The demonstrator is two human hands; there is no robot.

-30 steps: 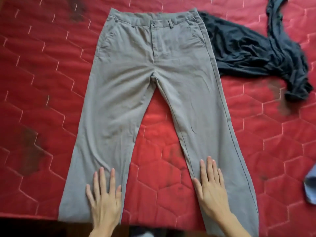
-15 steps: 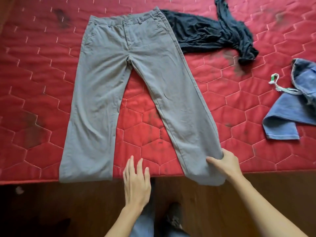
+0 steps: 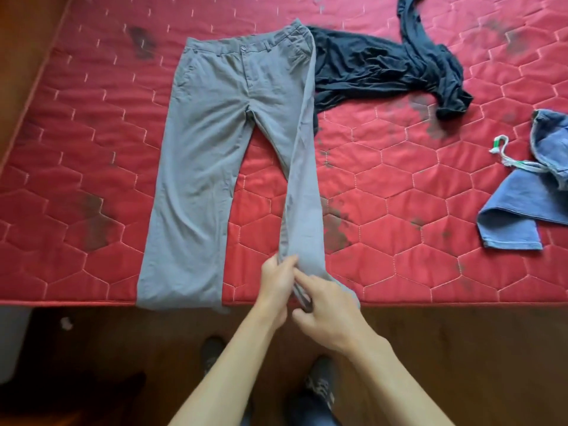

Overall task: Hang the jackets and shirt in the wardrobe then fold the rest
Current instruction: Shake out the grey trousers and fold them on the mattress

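Note:
Grey trousers lie waist-away on the red quilted mattress. Their left leg lies flat and reaches the near edge. The right leg is lifted and turned on its side, narrowed into a strip. My left hand grips that leg near the hem from the left. My right hand pinches the same hem from the right, just over the mattress edge. A crumpled black top lies beside the trousers' waist. Blue drawstring shorts lie at the right edge.
The mattress's near edge runs across the lower middle. Below it is a dark wooden floor, where my shoes stand. A white object sits on the floor at the far left.
Both hands left the flat trouser legs. The right took the right leg's hem, the left joined it, and the leg has been lifted and swung inward. The view pulled back.

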